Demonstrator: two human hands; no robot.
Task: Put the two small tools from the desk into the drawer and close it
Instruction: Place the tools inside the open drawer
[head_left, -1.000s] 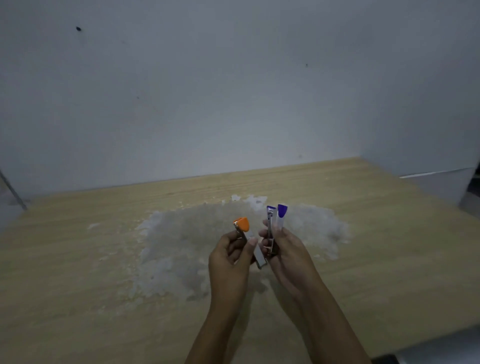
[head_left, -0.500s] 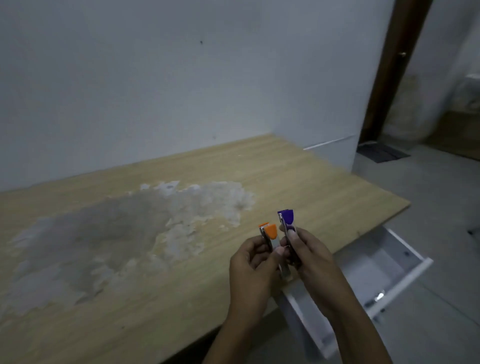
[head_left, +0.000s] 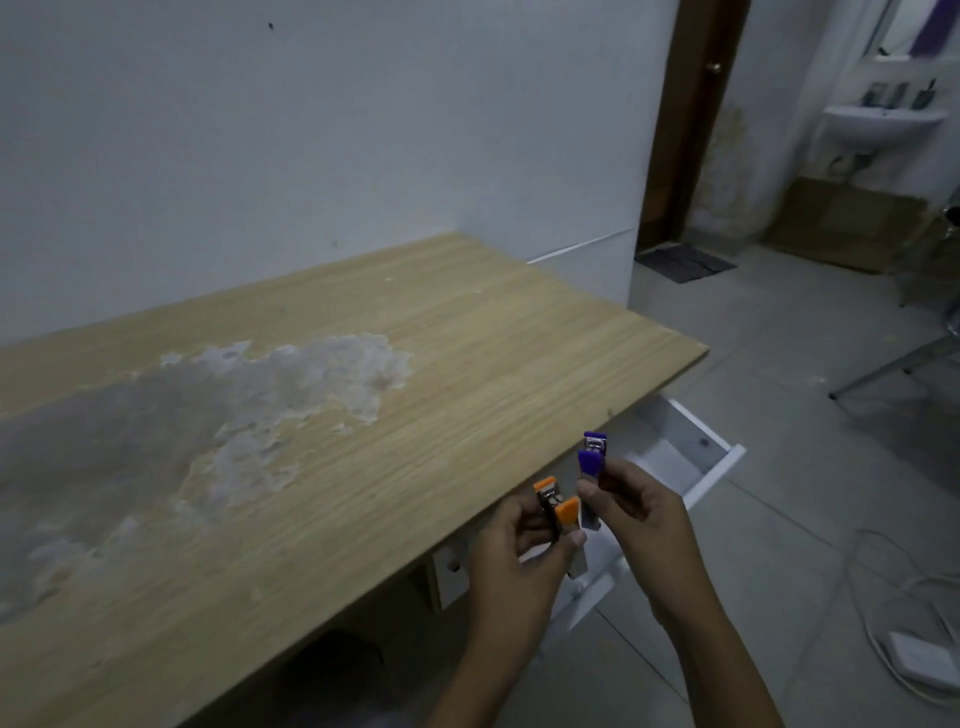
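My left hand (head_left: 519, 561) grips a small metal tool with orange tips (head_left: 555, 506), and my right hand (head_left: 641, 519) grips a matching tool with purple tips (head_left: 591, 457). Both tools point upward, side by side, over the front right edge of the wooden desk (head_left: 467, 332). A white drawer (head_left: 691, 467) stands pulled out under the desk's right end, just below and behind my hands. Part of its inside is hidden by my hands.
The desk top has a large worn grey patch (head_left: 218, 415). A second small drawer front with a knob (head_left: 452, 569) sits under the desk edge. Cables and a white adapter (head_left: 919, 654) lie on the floor at right. A doorway (head_left: 691, 130) and a sink (head_left: 878, 124) are beyond.
My view has swung right, bringing the open drawer into sight. Both hands with the tools have shifted from over the desk's middle to its front right edge.
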